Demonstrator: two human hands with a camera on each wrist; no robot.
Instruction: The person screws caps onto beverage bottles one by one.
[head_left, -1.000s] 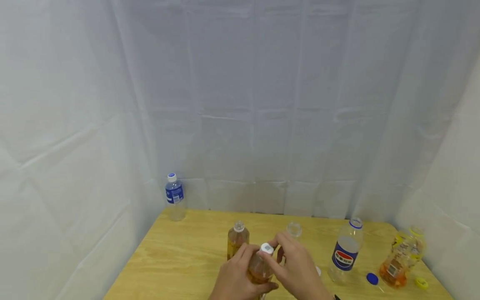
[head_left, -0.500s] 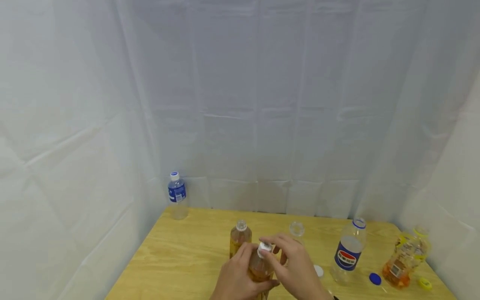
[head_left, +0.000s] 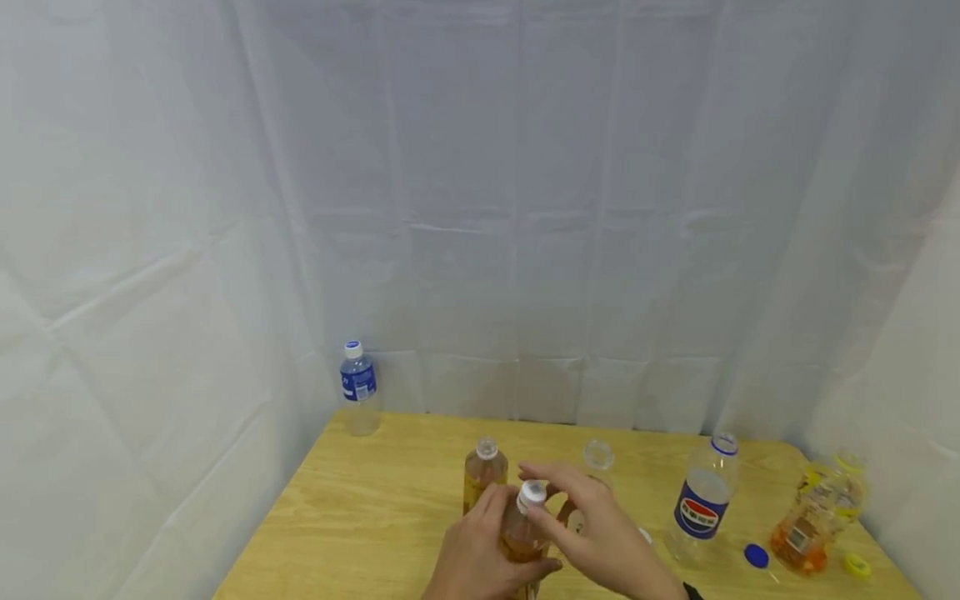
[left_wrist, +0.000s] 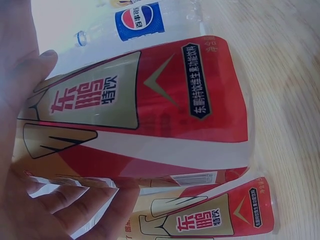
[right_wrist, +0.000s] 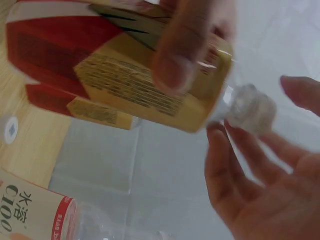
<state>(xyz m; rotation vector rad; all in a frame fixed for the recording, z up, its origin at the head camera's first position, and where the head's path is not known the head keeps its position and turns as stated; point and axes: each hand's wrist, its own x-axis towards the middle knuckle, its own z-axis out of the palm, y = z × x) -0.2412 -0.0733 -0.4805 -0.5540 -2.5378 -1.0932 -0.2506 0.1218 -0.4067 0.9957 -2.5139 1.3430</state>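
Apparently mid-uncapping, beyond a blue bottle (head_left: 358, 385) left to open and an uncapped back bottle (head_left: 486, 473), gripping the front bottle (head_left: 521, 532) at centre with left hand (head_left: 478, 548), curving right hand (head_left: 596, 527) loosely around its unremoved cap (head_left: 532, 492), beside already open Pepsi (head_left: 699, 512) and yellow bottle (head_left: 813, 518).

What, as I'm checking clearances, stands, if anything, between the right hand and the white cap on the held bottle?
Nothing visible does. The right hand is at the white cap, and the right wrist view shows only an open gap between thumb and cap. The left hand grips the bottle below.
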